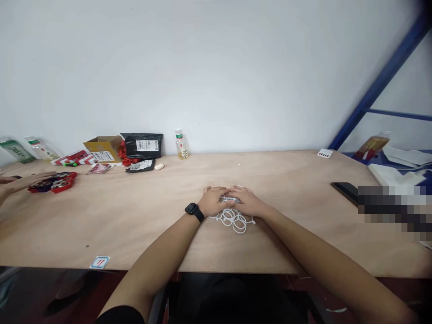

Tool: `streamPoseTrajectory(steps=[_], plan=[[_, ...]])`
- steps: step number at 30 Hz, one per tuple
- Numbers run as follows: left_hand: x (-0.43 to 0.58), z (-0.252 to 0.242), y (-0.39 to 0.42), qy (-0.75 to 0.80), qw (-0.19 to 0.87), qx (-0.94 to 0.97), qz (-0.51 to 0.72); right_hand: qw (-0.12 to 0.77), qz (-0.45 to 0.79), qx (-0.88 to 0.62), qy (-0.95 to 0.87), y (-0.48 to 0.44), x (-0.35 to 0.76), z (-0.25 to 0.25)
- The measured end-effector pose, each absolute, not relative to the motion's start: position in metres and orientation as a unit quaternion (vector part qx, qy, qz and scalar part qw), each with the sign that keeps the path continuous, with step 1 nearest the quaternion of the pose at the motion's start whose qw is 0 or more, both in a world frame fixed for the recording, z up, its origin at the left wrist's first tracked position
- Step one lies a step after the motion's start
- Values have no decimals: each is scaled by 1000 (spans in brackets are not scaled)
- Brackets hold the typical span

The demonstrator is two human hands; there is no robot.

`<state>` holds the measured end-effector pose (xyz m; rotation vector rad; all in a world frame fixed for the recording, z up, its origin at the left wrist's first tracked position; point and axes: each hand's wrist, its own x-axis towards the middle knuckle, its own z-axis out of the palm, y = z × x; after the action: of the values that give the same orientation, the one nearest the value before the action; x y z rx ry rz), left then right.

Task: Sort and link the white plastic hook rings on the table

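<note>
A small pile of white looped cable ties (232, 218) lies on the wooden table, its near rings showing toward me. Over the far side of the pile rests my left hand (215, 200), palm down with its fingers stretched out; a black watch (194, 210) is on that wrist. My right hand (248, 200) covers the pile from the other side, also palm down and fingers extended. The fingertips of both hands meet or nearly meet at the far edge. Part of the pile is hidden beneath the hands.
Along the wall stand a bottle (181, 144), a black parcel (143, 145) and an open cardboard box (104, 148). At the left, another person's hand (37, 179) is over red packets (62, 184). A phone (344, 191) and a white power strip (325, 153) lie at right.
</note>
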<state>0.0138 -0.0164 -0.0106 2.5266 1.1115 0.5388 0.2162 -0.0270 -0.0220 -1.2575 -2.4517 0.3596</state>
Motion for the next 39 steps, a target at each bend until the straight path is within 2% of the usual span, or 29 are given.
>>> streamPoseTrajectory(steps=[10, 16, 23, 31, 39], plan=[[19, 4, -26, 389, 153, 878, 232, 215, 166, -414, -869, -43, 217, 0], [19, -3, -21, 385, 120, 875, 267, 231, 187, -408, -863, -40, 229, 7], [22, -9, -18, 346, 98, 899, 252, 247, 210, -378, -867, -38, 229, 2], [22, -6, -20, 309, 80, 897, 305, 352, 215, -391, -823, -38, 228, 7], [22, -6, -21, 324, 68, 892, 307, 344, 211, -437, -804, -42, 225, 6]])
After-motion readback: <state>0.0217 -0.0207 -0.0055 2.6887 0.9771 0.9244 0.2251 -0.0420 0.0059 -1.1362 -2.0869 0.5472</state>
